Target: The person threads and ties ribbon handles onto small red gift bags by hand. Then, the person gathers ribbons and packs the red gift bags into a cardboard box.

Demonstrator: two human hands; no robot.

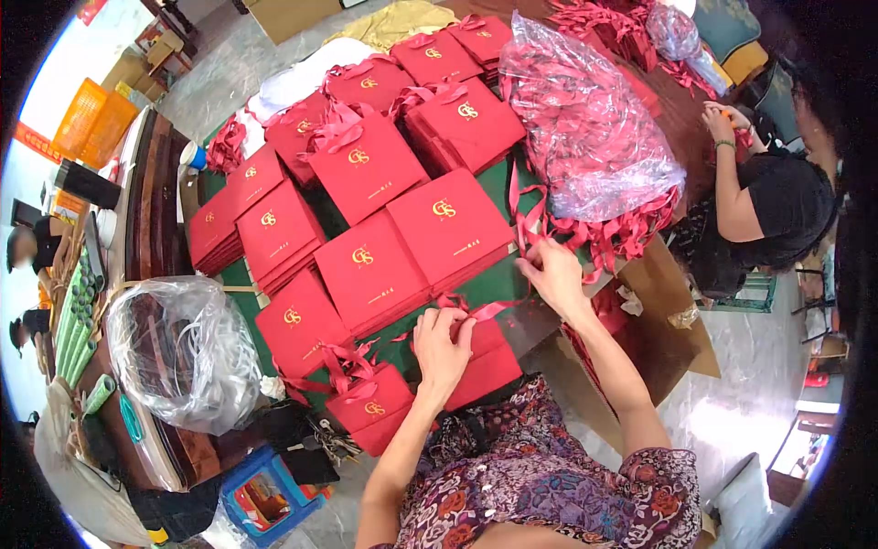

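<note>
My left hand (443, 351) rests at the top edge of a red paper gift bag (487, 364) close to my body, its fingers closed on the bag's red ribbon (494, 309). To the right, my right hand (554, 276) has its fingers bent together at the loose red ribbons (530, 229) by the edge of the bag stacks. Next to my left hand lies another red bag (370, 403) with its ribbon bunched on top. Beyond my hands are stacks of flat red bags (448, 224) with gold lettering.
A clear plastic bag full of red ribbons (594, 137) lies at the right. An open cardboard box (672, 339) stands below the table edge. A crumpled clear plastic bag (187, 352) sits at the left. A person in black (768, 192) works at the far right.
</note>
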